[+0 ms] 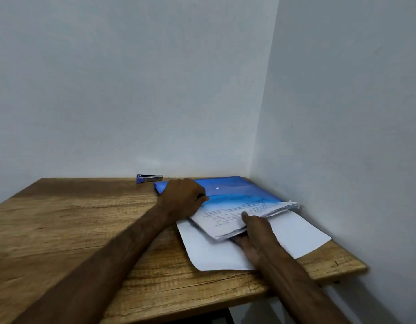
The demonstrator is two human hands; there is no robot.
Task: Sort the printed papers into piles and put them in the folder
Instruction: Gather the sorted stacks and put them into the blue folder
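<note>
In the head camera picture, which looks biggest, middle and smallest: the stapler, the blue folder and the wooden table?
1. Wooden table, by far the largest.
2. Blue folder, partly hidden by the printed papers and the left hand.
3. Stapler, the smallest, though it lies farthest back.

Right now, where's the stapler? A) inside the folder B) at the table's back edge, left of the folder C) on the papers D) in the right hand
B: the stapler lies at the table's back edge by the wall, left of the blue folder, with neither hand on it.
</note>
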